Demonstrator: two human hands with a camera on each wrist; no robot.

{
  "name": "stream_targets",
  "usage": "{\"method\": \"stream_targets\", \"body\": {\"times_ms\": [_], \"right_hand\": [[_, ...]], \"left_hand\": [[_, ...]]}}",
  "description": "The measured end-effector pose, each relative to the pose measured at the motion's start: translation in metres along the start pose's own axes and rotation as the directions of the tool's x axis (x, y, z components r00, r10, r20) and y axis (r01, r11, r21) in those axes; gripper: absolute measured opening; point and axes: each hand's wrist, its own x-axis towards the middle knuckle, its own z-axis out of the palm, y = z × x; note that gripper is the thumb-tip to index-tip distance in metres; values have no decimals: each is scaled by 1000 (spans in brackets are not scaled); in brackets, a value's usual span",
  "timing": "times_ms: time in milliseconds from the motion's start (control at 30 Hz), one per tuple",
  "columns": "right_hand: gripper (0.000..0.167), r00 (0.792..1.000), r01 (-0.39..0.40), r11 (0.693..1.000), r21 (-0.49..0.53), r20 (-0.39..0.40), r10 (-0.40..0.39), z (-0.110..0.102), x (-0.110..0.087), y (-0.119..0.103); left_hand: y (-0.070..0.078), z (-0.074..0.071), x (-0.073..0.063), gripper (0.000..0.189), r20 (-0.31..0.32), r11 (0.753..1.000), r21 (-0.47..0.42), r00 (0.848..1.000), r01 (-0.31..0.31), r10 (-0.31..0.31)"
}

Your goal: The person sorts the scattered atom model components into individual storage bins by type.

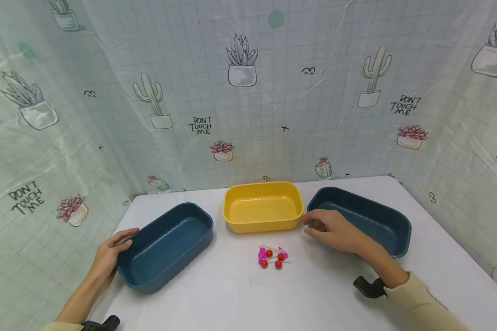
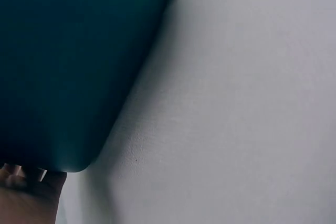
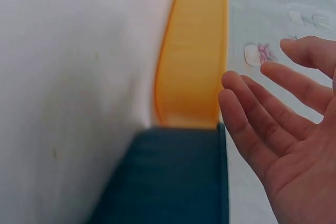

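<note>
In the head view, a dark blue rectangular tray (image 1: 165,243) lies slanted on the left of the table. My left hand (image 1: 105,255) grips its outer rim; the left wrist view shows the tray's side (image 2: 63,77) with part of the hand (image 2: 29,198) at its end. On the right, my right hand (image 1: 335,230) hovers between a yellow tray (image 1: 262,226) and a second dark blue tray (image 1: 389,232). Its fingers are spread and loosely bent, holding nothing in the right wrist view. Small red balls with thin white sticks and bright pink pieces (image 1: 262,254) lie before the yellow tray.
A white table (image 1: 232,299) bears all the trays. Behind and beside it hangs a pale grid-patterned sheet (image 1: 182,69) printed with cacti and potted plants. The yellow tray and the right blue tray stand side by side at the back.
</note>
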Motion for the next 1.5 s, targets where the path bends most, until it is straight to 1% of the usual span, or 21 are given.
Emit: {"method": "stream_targets", "body": {"times_ms": [100,200,300,467,600,733,833,967,1033,1167,1233,1400,1500], "right_hand": [[25,999,-2,999,44,35,0,7,6,-3],[27,998,-22,998,67,60,18,14,11,-6],[28,995,-43,996,73,90,36,20,16,-8],[26,989,-57,993,100,139,43,32,24,-11],[26,984,-50,993,105,173,31,40,29,-11],[24,977,-72,992,101,206,50,47,33,-11],[22,972,-102,990,98,222,78,53,36,-13],[19,972,-104,991,82,221,84,61,40,-12],[18,972,-101,992,69,218,84,65,42,-10],[15,968,-115,992,55,231,99,74,46,-9],[14,964,-129,990,55,243,112,77,47,-9],[8,961,-145,989,29,242,134,79,50,-12],[5,960,-151,988,11,240,144,80,51,-14]], "left_hand": [[-1,1,3,44,-1,1000,5,1000,-31,31],[-1,2,6,46,5,999,7,999,-54,54],[-2,2,11,48,13,999,-4,999,-52,52],[-3,2,19,49,28,1000,4,1000,-15,15],[-4,2,27,49,38,1000,20,999,14,-15],[-5,4,34,49,39,999,31,998,38,-39],[-4,5,37,47,41,997,33,997,69,-70],[-6,5,39,48,57,995,7,993,101,-102],[-7,5,39,50,76,994,-34,992,99,-96],[-12,1,38,53,130,987,-139,990,76,-58],[-15,0,37,54,155,985,-161,987,63,-38],[-20,-2,39,58,191,995,-94,981,43,-25],[-20,-2,40,59,197,997,-72,980,37,-22]]}}
